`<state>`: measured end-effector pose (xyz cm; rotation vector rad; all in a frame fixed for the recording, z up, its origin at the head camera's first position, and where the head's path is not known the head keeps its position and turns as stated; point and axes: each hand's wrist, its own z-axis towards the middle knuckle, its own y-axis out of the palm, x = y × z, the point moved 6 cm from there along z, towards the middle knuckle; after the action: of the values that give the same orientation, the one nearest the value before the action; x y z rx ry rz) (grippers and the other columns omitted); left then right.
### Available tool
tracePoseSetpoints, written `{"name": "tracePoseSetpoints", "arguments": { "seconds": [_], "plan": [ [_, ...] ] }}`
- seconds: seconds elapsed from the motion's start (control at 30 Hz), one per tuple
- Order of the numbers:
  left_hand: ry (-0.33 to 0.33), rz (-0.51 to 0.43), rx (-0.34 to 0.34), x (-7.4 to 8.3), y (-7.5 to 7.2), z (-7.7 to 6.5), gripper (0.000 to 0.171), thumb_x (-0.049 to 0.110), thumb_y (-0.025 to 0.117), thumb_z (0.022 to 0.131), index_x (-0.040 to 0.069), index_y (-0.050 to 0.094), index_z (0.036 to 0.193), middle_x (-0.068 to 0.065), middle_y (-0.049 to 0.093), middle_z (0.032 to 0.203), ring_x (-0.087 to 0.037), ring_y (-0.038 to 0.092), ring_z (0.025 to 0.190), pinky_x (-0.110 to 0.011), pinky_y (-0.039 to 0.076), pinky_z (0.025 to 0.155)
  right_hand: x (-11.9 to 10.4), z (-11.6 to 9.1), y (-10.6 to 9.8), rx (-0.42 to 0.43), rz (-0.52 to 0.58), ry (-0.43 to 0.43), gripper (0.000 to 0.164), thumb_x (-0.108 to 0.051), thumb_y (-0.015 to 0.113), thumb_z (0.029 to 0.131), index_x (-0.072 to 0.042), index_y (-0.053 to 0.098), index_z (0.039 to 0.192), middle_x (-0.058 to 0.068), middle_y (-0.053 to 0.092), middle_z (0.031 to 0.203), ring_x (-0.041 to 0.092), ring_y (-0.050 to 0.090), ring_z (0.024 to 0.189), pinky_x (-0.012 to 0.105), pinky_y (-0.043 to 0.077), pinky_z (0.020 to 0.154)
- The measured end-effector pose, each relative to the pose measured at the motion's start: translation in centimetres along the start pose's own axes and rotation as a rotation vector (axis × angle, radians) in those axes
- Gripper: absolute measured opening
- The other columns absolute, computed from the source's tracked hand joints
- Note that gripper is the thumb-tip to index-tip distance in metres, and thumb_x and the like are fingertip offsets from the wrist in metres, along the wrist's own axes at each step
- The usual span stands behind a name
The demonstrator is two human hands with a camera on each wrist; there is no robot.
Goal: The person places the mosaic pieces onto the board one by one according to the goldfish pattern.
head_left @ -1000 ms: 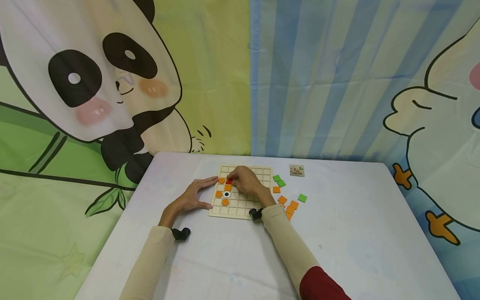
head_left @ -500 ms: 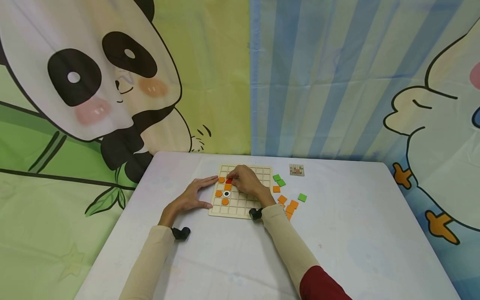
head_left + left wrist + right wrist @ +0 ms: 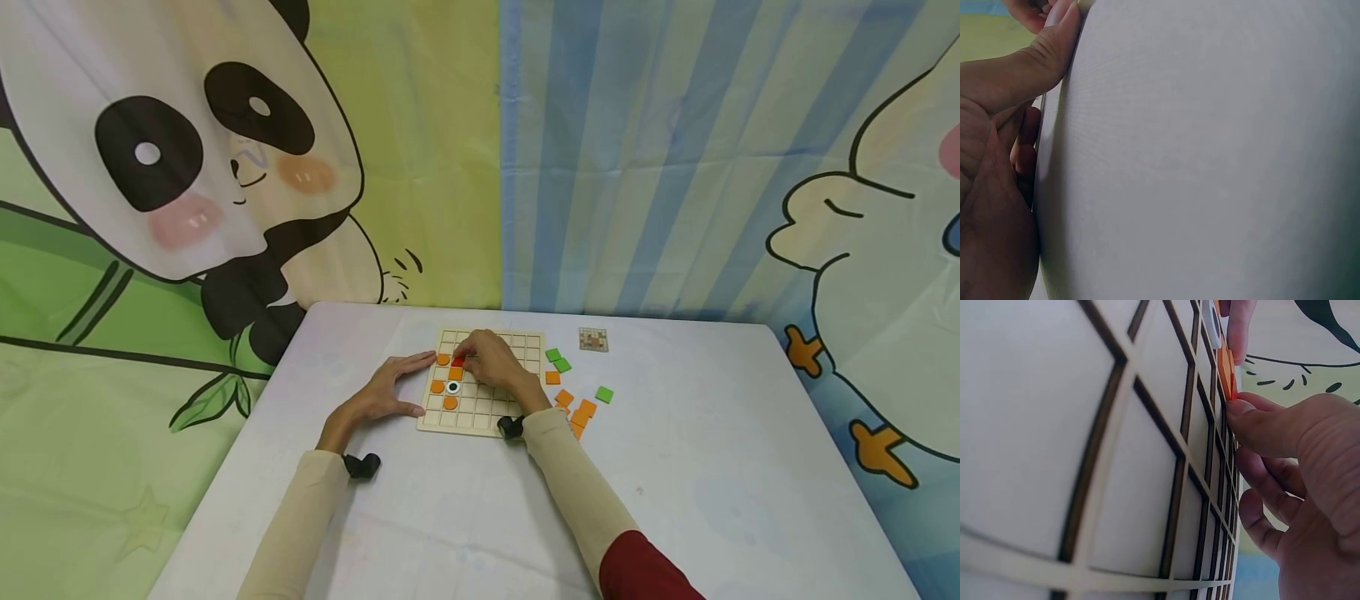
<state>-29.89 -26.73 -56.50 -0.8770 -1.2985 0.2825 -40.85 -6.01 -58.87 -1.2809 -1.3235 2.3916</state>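
Note:
A pale gridded wooden board (image 3: 480,423) lies on the table. My left hand (image 3: 382,393) touches its left side with thumb and fingers spread apart; in the left wrist view the thumb (image 3: 1041,59) reaches the board's edge. Over the upper left squares, my right hand (image 3: 491,361) pinches a red tile (image 3: 457,363), partly hidden by the fingertips. Just below the tile are an orange square tile (image 3: 455,374) and a white round piece (image 3: 453,387) with a black ring and dot. Several orange discs (image 3: 438,387) sit around these. In the right wrist view, the thumb (image 3: 1263,428) meets the red tile's edge.
Loose green tiles (image 3: 562,365) and orange square tiles (image 3: 587,408) lie right of the board, some overlapping. Farther back is a small patterned card (image 3: 593,340). A printed curtain (image 3: 637,167) hangs behind the white table (image 3: 712,467).

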Motion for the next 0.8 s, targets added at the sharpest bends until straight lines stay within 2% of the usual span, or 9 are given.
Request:
{"name": "tracePoseSetpoints", "arguments": {
  "seconds": [0.07, 0.17, 0.3, 0.37, 0.5, 0.6, 0.7, 0.8],
  "plan": [
    [0.005, 0.006, 0.0, 0.0, 0.0, 0.0, 0.108, 0.029, 0.101, 0.077, 0.016, 0.045, 0.168, -0.008, 0.038, 0.178, -0.042, 0.036, 0.158, -0.071, 0.026, 0.127, -0.5, -0.1, -0.3, -0.016, 0.016, 0.021, 0.022, -0.007, 0.074, 0.096, -0.021, 0.086, 0.108, -0.005, 0.081, 0.107, 0.017, 0.069, 0.106, 0.042, 0.055, 0.102],
    [0.01, 0.006, 0.001, 0.0, 0.0, 0.0, 0.107, 0.031, 0.101, 0.077, 0.015, 0.045, 0.168, -0.007, 0.039, 0.178, -0.043, 0.035, 0.159, -0.071, 0.026, 0.127, -2.6, -0.6, -1.7, -0.036, 0.045, 0.062, 0.017, -0.004, 0.075, 0.097, -0.017, 0.083, 0.105, 0.0, 0.08, 0.103, 0.019, 0.07, 0.101, 0.042, 0.056, 0.099],
    [0.013, 0.009, 0.008, -0.1, 0.0, 0.0, 0.108, 0.031, 0.101, 0.077, 0.014, 0.045, 0.168, -0.008, 0.039, 0.178, -0.043, 0.036, 0.159, -0.071, 0.026, 0.127, -5.4, -1.4, -3.6, -0.042, 0.044, 0.106, 0.011, -0.002, 0.076, 0.098, -0.012, 0.08, 0.099, 0.003, 0.079, 0.097, 0.019, 0.069, 0.089, 0.04, 0.057, 0.087],
    [0.015, 0.012, 0.009, -0.1, 0.1, 0.1, 0.108, 0.031, 0.1, 0.077, 0.013, 0.045, 0.167, -0.009, 0.039, 0.178, -0.044, 0.036, 0.158, -0.071, 0.026, 0.127, -5.7, -1.8, -4.2, -0.031, 0.047, 0.129, 0.009, -0.002, 0.076, 0.099, -0.01, 0.078, 0.097, 0.003, 0.078, 0.093, 0.017, 0.066, 0.084, 0.037, 0.055, 0.082],
    [0.016, 0.007, 0.004, 0.0, 0.2, 0.3, 0.107, 0.029, 0.101, 0.076, 0.013, 0.046, 0.167, -0.009, 0.039, 0.178, -0.044, 0.035, 0.159, -0.071, 0.026, 0.127, -5.4, -3.0, -6.2, 0.018, 0.097, 0.157, 0.005, -0.003, 0.08, 0.097, -0.009, 0.079, 0.097, 0.004, 0.078, 0.092, 0.015, 0.067, 0.082, 0.033, 0.054, 0.08],
    [0.008, -0.005, -0.003, 0.2, 0.3, 0.3, 0.108, 0.026, 0.102, 0.075, 0.015, 0.047, 0.167, -0.008, 0.039, 0.178, -0.043, 0.035, 0.16, -0.071, 0.025, 0.129, -4.7, -4.4, -8.8, 0.086, 0.128, 0.166, 0.006, -0.003, 0.084, 0.093, -0.005, 0.081, 0.098, 0.008, 0.081, 0.093, 0.018, 0.071, 0.082, 0.035, 0.057, 0.078],
    [0.007, -0.006, 0.001, 0.2, 0.2, 0.2, 0.108, 0.026, 0.102, 0.075, 0.015, 0.047, 0.167, -0.009, 0.039, 0.178, -0.044, 0.035, 0.16, -0.072, 0.025, 0.129, -3.6, -6.5, -12.0, 0.15, 0.124, 0.204, 0.007, -0.004, 0.086, 0.092, -0.003, 0.083, 0.098, 0.012, 0.082, 0.092, 0.023, 0.073, 0.081, 0.037, 0.059, 0.075],
    [0.004, 0.002, 0.01, 0.0, 0.2, -0.1, 0.108, 0.027, 0.102, 0.075, 0.014, 0.047, 0.167, -0.01, 0.039, 0.178, -0.045, 0.035, 0.16, -0.073, 0.025, 0.128, -2.1, -9.1, -14.7, 0.196, 0.087, 0.282, 0.006, -0.006, 0.085, 0.093, -0.002, 0.084, 0.098, 0.013, 0.082, 0.092, 0.025, 0.073, 0.079, 0.036, 0.058, 0.072]
  ]
}}
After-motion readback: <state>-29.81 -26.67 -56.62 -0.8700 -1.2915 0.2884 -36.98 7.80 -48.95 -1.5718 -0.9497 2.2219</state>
